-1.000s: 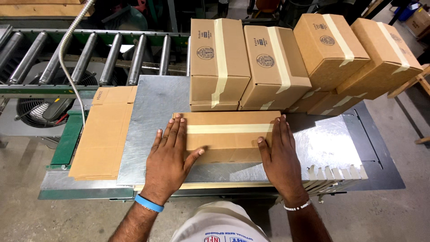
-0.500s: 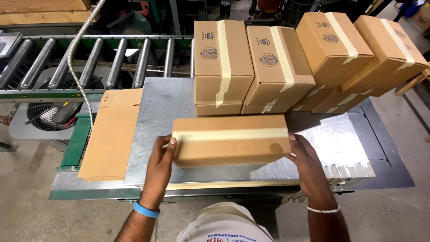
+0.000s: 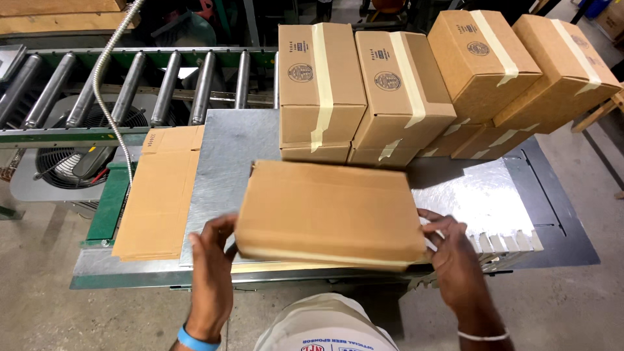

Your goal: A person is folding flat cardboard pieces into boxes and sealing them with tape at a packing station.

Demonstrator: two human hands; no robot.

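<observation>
- I have the cardboard box [image 3: 328,211] caught between both hands: my left hand [image 3: 211,273] is clamped on its left end, and my right hand [image 3: 455,260] is on its right end.
- Both grips are partly closed, fingers curled round the box's end edges, palms pressing inward. Neither hand holds anything else.
- The box's long axis runs straight from one palm to the other, left to right, so it spans the whole gap between my hands and sits equally close to each.
- It is tipped: a broad plain face looks up at me, and the near lower edge, with a pale strip of tape along it, lies just below my fingertips.
- It looks raised off the metal table [image 3: 234,140], though I cannot tell whether its far edge touches the sheet.
- Beyond my hands, just past the box's far edge, stands a row of taped boxes [image 3: 390,84].
- Out past my left hand lies a stack of flat cardboard blanks [image 3: 159,192], and beyond that the roller conveyor [image 3: 130,84].
</observation>
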